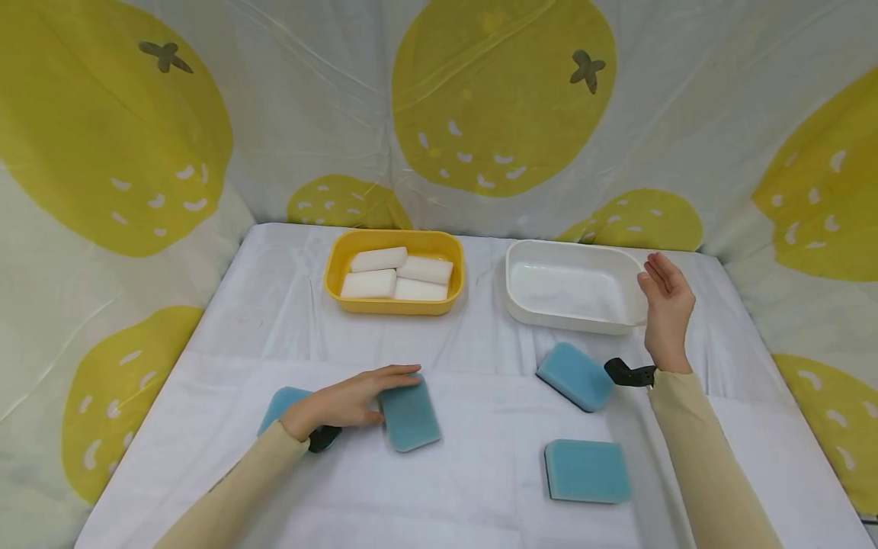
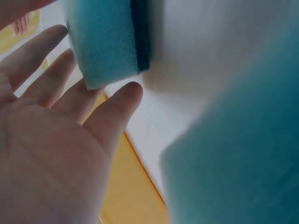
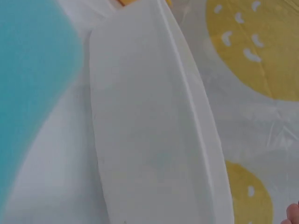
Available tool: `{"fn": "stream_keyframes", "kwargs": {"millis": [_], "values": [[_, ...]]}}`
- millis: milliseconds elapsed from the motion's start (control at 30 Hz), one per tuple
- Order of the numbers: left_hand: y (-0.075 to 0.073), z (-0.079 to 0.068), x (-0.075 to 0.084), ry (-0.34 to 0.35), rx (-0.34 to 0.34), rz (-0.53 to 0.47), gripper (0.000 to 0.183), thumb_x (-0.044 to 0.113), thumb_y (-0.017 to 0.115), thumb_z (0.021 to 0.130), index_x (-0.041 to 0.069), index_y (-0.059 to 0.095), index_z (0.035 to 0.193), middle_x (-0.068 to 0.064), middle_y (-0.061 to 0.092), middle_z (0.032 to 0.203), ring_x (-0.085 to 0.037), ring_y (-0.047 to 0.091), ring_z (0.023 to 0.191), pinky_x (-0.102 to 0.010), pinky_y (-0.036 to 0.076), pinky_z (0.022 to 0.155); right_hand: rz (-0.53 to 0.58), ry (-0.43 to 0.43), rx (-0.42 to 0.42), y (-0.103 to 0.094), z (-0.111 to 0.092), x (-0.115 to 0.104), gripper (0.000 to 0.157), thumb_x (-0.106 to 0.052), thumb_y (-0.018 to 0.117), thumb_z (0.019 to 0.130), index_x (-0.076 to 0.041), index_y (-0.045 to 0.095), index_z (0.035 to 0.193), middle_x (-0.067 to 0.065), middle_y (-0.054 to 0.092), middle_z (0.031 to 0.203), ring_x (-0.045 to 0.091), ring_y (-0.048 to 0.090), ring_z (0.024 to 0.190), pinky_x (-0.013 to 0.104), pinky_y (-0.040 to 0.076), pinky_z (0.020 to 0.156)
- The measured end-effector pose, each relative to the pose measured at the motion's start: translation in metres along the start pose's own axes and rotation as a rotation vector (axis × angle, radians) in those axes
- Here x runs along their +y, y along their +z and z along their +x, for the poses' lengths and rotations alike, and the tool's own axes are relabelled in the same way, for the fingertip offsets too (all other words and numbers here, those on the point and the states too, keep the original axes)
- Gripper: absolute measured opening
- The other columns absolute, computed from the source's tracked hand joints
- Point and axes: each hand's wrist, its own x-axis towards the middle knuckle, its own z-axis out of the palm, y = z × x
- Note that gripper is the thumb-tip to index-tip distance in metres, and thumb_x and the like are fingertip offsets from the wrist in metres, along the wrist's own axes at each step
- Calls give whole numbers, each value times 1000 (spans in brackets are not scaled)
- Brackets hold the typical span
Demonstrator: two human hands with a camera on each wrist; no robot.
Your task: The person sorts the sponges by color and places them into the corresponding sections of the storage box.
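Note:
My left hand (image 1: 346, 398) reaches over a blue sponge (image 1: 411, 418), its fingers lying along the sponge's upper end and the thumb near its left side. In the left wrist view, the fingers are loosely spread around the end of this sponge (image 2: 105, 42), which has a dark scouring layer. Another blue sponge (image 1: 280, 404) lies partly hidden under the left wrist. At the right end of a white rectangular tub (image 1: 562, 316), my right hand (image 1: 667, 309) is raised with its fingers extended and holds nothing. The tub's long side (image 3: 145, 116) fills the right wrist view.
A yellow tub (image 1: 391, 306) containing several white sponge blocks (image 1: 369, 284) stands at the back, left of the white tub. Two more blue sponges lie on the white cloth: one (image 1: 578, 375) before the white tub, another (image 1: 588, 471) nearer the front. A lemon-print curtain (image 1: 329, 114) hangs behind.

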Motion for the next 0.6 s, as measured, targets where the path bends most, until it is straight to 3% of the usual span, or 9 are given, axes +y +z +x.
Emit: {"fn": "stream_keyframes", "kwargs": {"millis": [267,600], "values": [[1,1,-1,24,4,36,71,-11,63,81,6,39,145,-5,27,154,-23,26,140,-38,31,109,-69,87,78,-20,10,14,47,2,53,94,3,44,140,17,45,140,19,43,127,16,36,100],[0,3,1,27,33,47,67,-9,67,79,4,45,141,-6,37,147,-21,37,133,-34,36,105,-130,197,80,-26,14,24,49,1,47,96,2,37,144,15,39,147,17,38,133,15,34,102]]}}
